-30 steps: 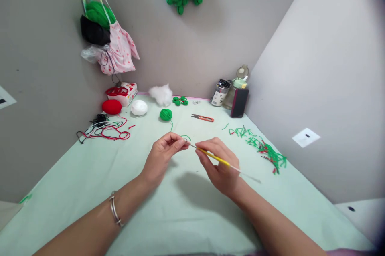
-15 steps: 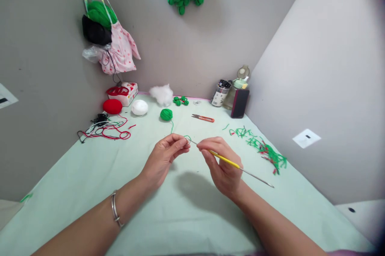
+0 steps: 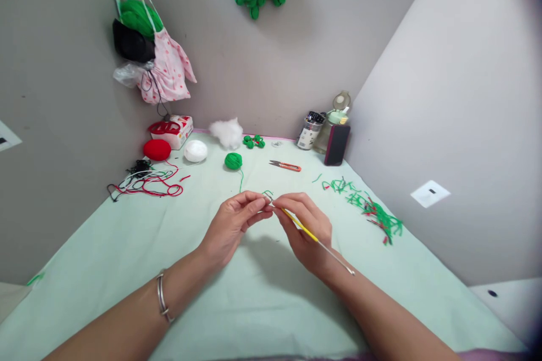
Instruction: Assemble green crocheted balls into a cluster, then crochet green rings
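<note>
My left hand (image 3: 237,218) pinches green yarn (image 3: 267,194) between thumb and fingertips; the small bit of work at the tips is mostly hidden. From there a strand runs up to a green yarn ball (image 3: 233,161). In my right hand (image 3: 307,231) is a crochet hook with a yellow grip (image 3: 302,226), held like a pen. Its tip meets the yarn at my left fingertips, and its metal rear end slants down toward my right wrist. Both hands are close together above the pale green cloth (image 3: 203,316).
Left are red (image 3: 157,149) and white (image 3: 195,151) yarn balls, tangled strands (image 3: 148,185) and a box (image 3: 171,132). Behind lie stuffing (image 3: 227,133), green crochet pieces (image 3: 254,141) and orange thread snips (image 3: 285,165). Right stand a pen tin (image 3: 310,134), a phone (image 3: 337,145) and yarn scraps (image 3: 376,215).
My right hand has moved left, closer to my left hand. The crochet hook has turned steeper, its rear end swinging left and down. My left hand has shifted slightly right.
</note>
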{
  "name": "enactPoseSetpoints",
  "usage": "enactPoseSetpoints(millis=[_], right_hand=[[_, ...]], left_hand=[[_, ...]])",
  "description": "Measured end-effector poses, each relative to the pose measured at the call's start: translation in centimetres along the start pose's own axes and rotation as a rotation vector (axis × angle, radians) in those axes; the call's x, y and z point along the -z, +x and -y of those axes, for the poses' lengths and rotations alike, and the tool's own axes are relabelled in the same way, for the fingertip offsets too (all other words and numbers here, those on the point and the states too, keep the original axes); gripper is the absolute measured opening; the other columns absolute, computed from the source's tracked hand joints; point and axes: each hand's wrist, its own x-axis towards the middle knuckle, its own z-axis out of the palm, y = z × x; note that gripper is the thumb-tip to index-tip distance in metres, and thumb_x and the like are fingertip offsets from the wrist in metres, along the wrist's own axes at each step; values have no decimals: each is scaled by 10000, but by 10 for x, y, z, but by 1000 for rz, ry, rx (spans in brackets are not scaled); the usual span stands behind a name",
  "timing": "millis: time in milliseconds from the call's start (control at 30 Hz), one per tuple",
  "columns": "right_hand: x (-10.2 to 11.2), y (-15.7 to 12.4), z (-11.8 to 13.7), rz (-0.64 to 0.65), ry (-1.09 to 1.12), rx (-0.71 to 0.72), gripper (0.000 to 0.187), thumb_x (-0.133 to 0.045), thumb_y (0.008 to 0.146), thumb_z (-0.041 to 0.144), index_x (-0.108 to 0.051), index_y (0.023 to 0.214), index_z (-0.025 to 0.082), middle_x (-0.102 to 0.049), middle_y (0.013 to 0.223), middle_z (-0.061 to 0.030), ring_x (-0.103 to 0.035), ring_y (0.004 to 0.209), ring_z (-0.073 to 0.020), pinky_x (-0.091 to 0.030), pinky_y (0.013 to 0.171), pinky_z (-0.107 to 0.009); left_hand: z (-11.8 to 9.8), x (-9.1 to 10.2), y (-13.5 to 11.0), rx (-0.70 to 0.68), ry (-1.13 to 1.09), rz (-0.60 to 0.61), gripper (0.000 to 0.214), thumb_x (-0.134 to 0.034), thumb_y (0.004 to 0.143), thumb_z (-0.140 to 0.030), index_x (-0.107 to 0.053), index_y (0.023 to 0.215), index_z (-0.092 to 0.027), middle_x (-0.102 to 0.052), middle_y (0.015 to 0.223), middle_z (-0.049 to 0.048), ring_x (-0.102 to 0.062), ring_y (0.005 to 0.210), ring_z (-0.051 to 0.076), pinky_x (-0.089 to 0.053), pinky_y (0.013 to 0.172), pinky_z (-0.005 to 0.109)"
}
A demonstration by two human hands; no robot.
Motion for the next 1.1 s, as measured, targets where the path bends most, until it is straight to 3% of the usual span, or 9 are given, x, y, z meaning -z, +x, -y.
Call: enactPoseSetpoints(millis=[233, 433, 600, 733, 900, 1100], right_hand=[[0, 1, 2, -7, 91, -89, 240, -591, 907, 49, -701, 1045, 211, -707, 985, -88, -692, 888, -171, -579, 781, -309], [1, 4, 1, -13, 299, -238, 239, -594, 918, 58, -719, 1025, 232, -729, 1001, -66, -696, 933, -174, -568, 836, -331], [0, 3, -2, -36, 418, -363, 192, -630, 912, 115, -744, 998, 245, -741, 983, -59, -682, 936, -193, -556, 827, -352], [1, 3, -2, -20, 465, -497, 133, -652, 912, 198, -756, 983, 240, -723, 948, -58, -670, 891, -190, -546, 791, -341], [3, 6, 0, 2, 538, -660, 110, -681, 891, 284, -755, 941, 220, -693, 888, -42, -650, 794, -163, -530, 729, -311], [2, 9, -5, -27, 687, -815, 163, -740, 834, 336, -752, 913, 193, -732, 849, -45, -642, 707, -141, -553, 706, -305]], left_hand=[[0, -1, -1, 21, -2, 49, 146, -756, 818, -318, -747, 840, -173, -707, 903, 35, -661, 889, 154, -511, 954, 316], [-1, 1, 0, 12, 32, 54, 190, -694, 871, -359, -720, 910, -175, -675, 963, 43, -641, 923, 162, -509, 934, 323], [-5, 7, 1, -16, 124, -21, 281, -598, 931, -399, -629, 786, -160, -573, 787, -3, -537, 698, 91, -466, 712, 217], [-9, 8, 3, -41, 153, 3, 364, -545, 953, -418, -546, 696, -161, -481, 676, -23, -441, 586, 80, -379, 602, 212], [-13, 7, 4, -38, 144, 13, 399, -539, 948, -444, -511, 661, -167, -437, 641, -31, -411, 564, 86, -351, 595, 226], [-12, 7, 1, -59, 256, -5, 295, -631, 886, -432, -626, 757, -167, -552, 766, -4, -483, 661, 105, -393, 689, 245]])
